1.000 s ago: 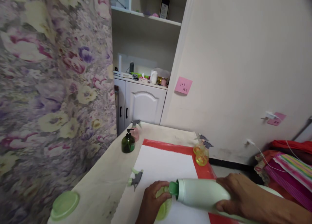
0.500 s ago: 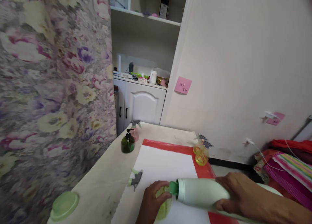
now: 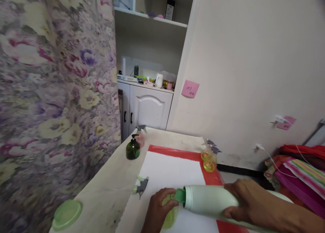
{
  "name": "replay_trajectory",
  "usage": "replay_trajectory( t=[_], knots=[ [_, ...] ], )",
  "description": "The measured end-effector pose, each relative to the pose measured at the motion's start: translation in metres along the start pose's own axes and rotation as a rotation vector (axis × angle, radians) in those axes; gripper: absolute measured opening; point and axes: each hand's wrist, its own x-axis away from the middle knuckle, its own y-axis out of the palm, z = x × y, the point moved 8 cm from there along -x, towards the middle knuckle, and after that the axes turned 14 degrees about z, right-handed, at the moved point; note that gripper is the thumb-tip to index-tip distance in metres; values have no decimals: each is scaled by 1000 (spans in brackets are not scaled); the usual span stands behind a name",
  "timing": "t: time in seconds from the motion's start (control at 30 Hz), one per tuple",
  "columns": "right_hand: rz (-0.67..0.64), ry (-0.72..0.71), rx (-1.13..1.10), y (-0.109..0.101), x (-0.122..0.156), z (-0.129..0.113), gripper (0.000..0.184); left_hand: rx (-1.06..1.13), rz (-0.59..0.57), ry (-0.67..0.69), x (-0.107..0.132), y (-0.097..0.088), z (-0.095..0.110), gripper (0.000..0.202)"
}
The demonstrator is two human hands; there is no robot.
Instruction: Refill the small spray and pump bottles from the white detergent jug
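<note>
My right hand (image 3: pixel 243 201) is closed around a pale green bottle (image 3: pixel 208 199), which lies tilted nearly level with its mouth to the left. A darker green spout (image 3: pixel 180 195) sticks out of that mouth and meets the neck of a small yellow-green spray bottle (image 3: pixel 171 217). Around the neck of this small bottle my left hand (image 3: pixel 161 206) has its fingers wrapped. A grey and green spray head (image 3: pixel 141 186) lies on the white sheet (image 3: pixel 172 168), left of my left hand. At the lower left rests a pale green round cap (image 3: pixel 67 214).
A dark green pump bottle (image 3: pixel 133 148) and a pink spray bottle (image 3: pixel 140 139) stand at the table's far left. Yellow spray bottles (image 3: pixel 209 163) stand at the right edge on a red sheet (image 3: pixel 175 152). A floral curtain (image 3: pixel 58 91) hangs along the left; a wall (image 3: pixel 241 74) rises behind.
Almost nothing differs. Both hands keep the same hold, with the spout at the small bottle's neck; the view has shifted very slightly.
</note>
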Motion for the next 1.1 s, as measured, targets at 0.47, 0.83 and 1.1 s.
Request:
replay_trajectory(
  t=[0.47, 0.83, 1.1],
  knots=[
    [-13, 15, 6, 3, 1, 4, 30, -25, -15, 2, -1, 1, 0, 22],
    [-18, 15, 43, -1, 0, -1, 34, -15, -22, 10, 0, 1, 1, 22],
    [-23, 16, 26, -3, -1, -4, 28, -11, -21, 7, -1, 2, 0, 22]
  ],
)
